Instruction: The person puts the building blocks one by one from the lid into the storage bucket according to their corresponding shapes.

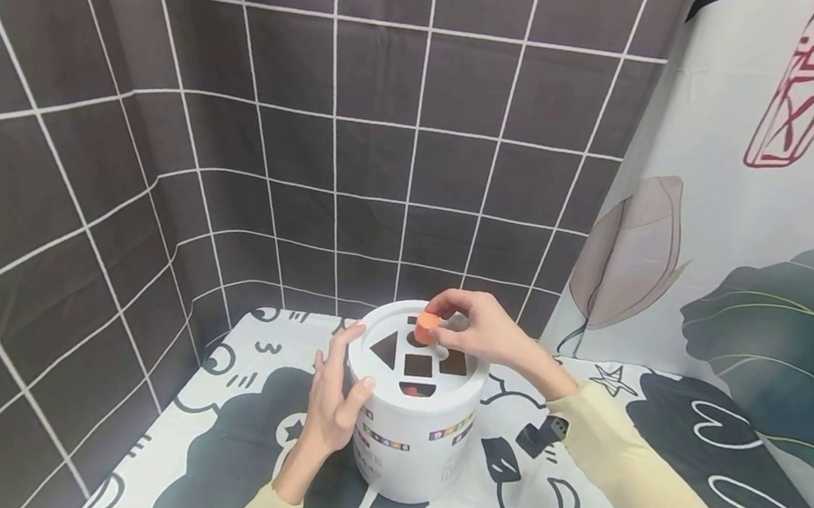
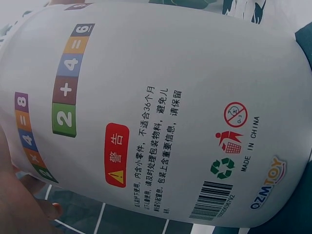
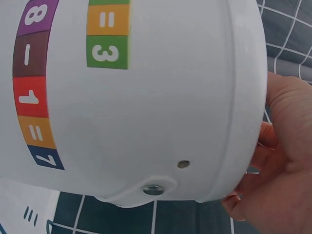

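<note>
A white toy bucket (image 1: 407, 453) with printed number strips stands upright in the head view. Its white lid (image 1: 374, 371) has cut-out holes: a triangle, squares, a round one and others. My right hand (image 1: 477, 325) pinches a small orange cylindrical block (image 1: 426, 328) between fingers and thumb at the round hole; how far the block sits in it cannot be told. Against the bucket's near left side, my left hand (image 1: 336, 391) rests with finger and thumb on the lid's rim. Something red shows through the front hole. The right wrist view hides the block.
Under the bucket lies a black-and-white patterned cloth (image 1: 240, 427). A dark curtain with white grid lines (image 1: 372, 159) hangs behind and to the left. On the right hangs a white cloth with leaf prints (image 1: 779, 326).
</note>
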### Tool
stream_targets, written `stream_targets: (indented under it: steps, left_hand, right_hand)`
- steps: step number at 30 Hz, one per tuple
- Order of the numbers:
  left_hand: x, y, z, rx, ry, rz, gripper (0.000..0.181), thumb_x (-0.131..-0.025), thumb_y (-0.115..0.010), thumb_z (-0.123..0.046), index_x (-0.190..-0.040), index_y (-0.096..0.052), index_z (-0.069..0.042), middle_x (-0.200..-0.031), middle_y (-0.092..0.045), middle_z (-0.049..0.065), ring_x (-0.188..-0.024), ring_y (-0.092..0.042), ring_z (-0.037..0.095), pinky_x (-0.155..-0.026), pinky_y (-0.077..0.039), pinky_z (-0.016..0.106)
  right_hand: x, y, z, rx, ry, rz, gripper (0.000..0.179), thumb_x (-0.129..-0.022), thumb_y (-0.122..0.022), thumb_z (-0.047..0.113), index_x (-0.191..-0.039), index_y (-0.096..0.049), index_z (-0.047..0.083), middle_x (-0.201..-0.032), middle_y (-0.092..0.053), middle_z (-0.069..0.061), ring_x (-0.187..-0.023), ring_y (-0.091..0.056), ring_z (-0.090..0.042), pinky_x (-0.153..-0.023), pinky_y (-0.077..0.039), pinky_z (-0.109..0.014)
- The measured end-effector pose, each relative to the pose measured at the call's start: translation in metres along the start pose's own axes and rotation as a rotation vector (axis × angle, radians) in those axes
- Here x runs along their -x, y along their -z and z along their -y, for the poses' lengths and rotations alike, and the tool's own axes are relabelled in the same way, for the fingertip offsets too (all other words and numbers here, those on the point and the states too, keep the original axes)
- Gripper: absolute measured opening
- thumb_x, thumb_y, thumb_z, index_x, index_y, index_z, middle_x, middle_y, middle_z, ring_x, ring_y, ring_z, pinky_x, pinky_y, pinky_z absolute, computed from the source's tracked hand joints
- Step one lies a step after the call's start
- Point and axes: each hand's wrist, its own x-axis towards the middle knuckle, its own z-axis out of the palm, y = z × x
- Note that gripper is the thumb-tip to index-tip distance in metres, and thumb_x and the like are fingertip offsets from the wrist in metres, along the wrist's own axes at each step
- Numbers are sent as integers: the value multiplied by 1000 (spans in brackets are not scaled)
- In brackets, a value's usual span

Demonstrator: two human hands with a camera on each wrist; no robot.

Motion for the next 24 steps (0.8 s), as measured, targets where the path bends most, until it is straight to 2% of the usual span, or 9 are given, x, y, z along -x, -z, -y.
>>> stream_targets:
  steps: [8,18,24]
  left_hand:
    - [2,0,0,4,0,-2,67,-79,-48,-31,-140,-47,-3,-142,-52,19,-137,-37,49,-104,-4,79]
    - [0,0,1,9,-11,-4,67,-80,-48,-32,-140,-46,-4,-143,-51,19,-137,-38,49,-104,-4,79]
    - [1,0,1,9,-22,10,67,-80,-49,-32,-141,-46,-3,-143,-51,19,-137,-36,50,-104,-4,80]
  right_hand:
    - [3,-3,1,60,10,0,20,-83,-74,10,-103,-72,7,-94,-71,3,-91,-63,-22,-85,-50,-47]
    - [5,-4,-2,89,62,-35,17,-84,-74,6,-101,-74,8,-96,-73,3,-94,-63,-24,-87,-49,-47]
    - [18,11,0,97,28,-98,17,-85,-73,8,-102,-74,8,-99,-72,2,-97,-62,-23,-88,-49,-47]
